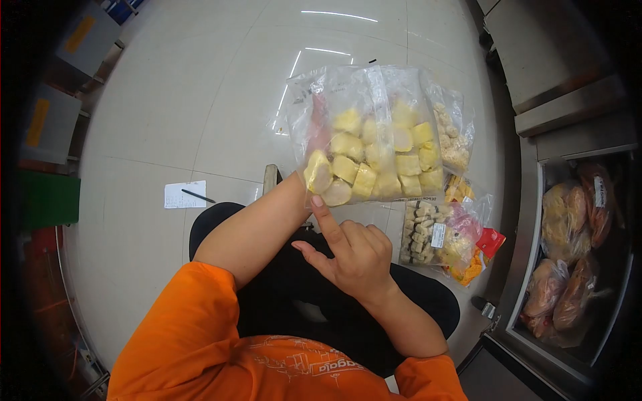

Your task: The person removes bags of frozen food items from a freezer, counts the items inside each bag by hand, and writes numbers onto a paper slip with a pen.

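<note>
Yellow chunks (pixel 346 169) lay in the clear bag (pixel 351 90) just beyond the right hand (pixel 359 257), thumb and forefinger spread near its lower-left corner; the left forearm (pixel 271 217) ran behind, that grip impossible to tell.

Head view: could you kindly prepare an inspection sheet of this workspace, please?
Surface: pale tiled floor, shiny.
Job's things: bag of yellow pieces, raised above the floor.
Clutter: paper with a pen across it; other bags on the floor.
Hands: left hand seen dimly through the bag's plastic, grip unclear; right hand with index finger extended at the bag's lower edge, contact unclear.
Cables: nothing clearly seen.
Surroundings: open steel compartment holding bagged food at right; green box at left.
</note>
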`<state>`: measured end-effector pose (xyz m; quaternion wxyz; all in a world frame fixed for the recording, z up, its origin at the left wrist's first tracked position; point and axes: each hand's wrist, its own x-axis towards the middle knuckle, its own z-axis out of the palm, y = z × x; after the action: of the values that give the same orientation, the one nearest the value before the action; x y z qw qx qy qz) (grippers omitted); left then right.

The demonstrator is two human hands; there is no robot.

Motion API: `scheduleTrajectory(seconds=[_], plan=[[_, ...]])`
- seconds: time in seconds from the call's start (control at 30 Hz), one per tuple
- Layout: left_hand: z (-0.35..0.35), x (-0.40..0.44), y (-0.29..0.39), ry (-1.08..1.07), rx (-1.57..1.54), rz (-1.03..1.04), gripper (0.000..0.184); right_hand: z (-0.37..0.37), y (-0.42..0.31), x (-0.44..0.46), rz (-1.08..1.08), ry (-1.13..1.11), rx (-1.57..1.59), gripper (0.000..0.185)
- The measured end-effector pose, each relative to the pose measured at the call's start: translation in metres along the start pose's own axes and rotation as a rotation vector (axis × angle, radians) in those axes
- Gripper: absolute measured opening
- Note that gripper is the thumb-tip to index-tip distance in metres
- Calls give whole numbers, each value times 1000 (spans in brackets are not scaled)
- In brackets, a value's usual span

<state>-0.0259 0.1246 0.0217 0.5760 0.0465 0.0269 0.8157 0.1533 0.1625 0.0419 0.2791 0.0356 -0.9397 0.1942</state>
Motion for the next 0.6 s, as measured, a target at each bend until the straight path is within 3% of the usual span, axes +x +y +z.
scheduleTrajectory(seconds=[0.33,0.53,0.6], plan=[[-5,6,14,-29,32,151,117,-4,8,2,82,156,86,76],[-6,1,20,-32,43,211,117,-7,10,4,32,16,75,78],[-6,1,18,-24,47,215,117,-6,7,6,11,-71,63,88]])
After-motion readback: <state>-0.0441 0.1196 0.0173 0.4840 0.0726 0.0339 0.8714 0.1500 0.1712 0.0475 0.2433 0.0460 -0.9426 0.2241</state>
